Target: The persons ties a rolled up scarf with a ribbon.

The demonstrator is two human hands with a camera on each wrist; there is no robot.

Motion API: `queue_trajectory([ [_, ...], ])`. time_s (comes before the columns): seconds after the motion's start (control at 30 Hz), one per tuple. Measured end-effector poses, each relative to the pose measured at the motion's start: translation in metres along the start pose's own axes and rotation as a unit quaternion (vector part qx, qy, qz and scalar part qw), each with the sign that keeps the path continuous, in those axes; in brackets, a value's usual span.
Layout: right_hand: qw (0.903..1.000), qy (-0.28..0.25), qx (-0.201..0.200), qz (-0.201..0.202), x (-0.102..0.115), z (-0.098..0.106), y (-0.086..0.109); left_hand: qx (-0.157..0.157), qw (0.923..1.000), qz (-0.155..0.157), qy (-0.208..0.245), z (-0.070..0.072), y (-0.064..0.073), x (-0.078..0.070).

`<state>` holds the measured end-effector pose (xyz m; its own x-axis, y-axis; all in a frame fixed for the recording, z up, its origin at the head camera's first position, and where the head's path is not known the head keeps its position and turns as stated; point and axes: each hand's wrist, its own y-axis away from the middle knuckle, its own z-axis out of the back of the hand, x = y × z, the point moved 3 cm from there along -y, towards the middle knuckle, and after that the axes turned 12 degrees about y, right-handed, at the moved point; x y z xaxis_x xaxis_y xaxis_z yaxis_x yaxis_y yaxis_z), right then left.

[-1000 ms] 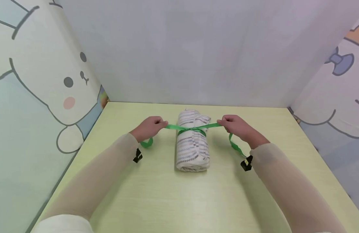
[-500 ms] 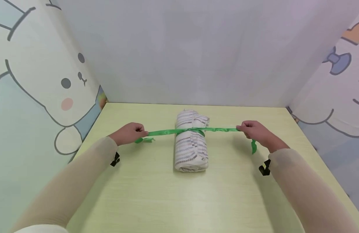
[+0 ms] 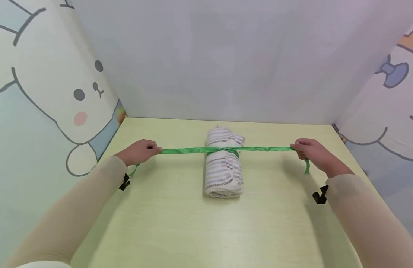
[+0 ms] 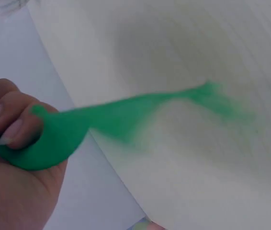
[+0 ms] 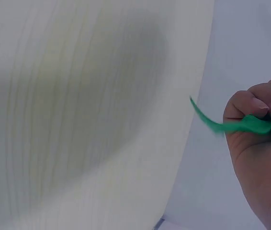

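A rolled striped towel (image 3: pixel 224 175) lies lengthwise near the middle of the table. Around it runs a green ribbon (image 3: pixel 184 150), crossed or knotted on top; the exact form is too small to tell. To the left, my left hand (image 3: pixel 139 152) pinches one length of ribbon, and its loose tail (image 4: pixel 121 115) trails blurred from the curled fingers in the left wrist view. Out to the right, my right hand (image 3: pixel 311 150) grips the other length, with a short end (image 5: pixel 231 126) sticking out of the fist in the right wrist view. Both lengths stretch taut and nearly level.
The pale yellow wooden table (image 3: pixel 193 230) meets a plain grey-white wall (image 3: pixel 226 67) at its back edge. Cartoon-printed panels, one on the left (image 3: pixel 52 93) and one on the right (image 3: pixel 370 111), flank the table. A small black device hangs at each cuff.
Both hands have moved apart, the left one leftward and the right one rightward, drawing the ribbon out longer and straighter. Their loose tails have shortened. The towel stays in place.
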<state>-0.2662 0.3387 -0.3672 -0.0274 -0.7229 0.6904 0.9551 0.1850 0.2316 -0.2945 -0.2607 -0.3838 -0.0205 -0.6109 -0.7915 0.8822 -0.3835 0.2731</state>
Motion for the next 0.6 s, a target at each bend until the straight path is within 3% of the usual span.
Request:
queue_trajectory([
  [0.13,0.9996,0.028,0.003,-0.006,-0.005,0.010,0.007,-0.009,0.9999,-0.003,0.010,0.007,0.004,0.000],
  [0.27,0.9984,0.051,0.015,-0.020,-0.017,0.015,0.012,-0.013,0.9999,0.009,0.000,0.010,0.004,0.014],
  [0.43,0.9943,0.090,0.033,-0.047,-0.039,0.013,0.014,-0.016,0.9993,0.025,-0.021,0.005,0.003,0.034],
  [0.6,0.9919,0.101,0.040,-0.066,-0.056,0.009,0.013,-0.024,0.9989,0.026,-0.031,0.000,0.003,0.041],
])
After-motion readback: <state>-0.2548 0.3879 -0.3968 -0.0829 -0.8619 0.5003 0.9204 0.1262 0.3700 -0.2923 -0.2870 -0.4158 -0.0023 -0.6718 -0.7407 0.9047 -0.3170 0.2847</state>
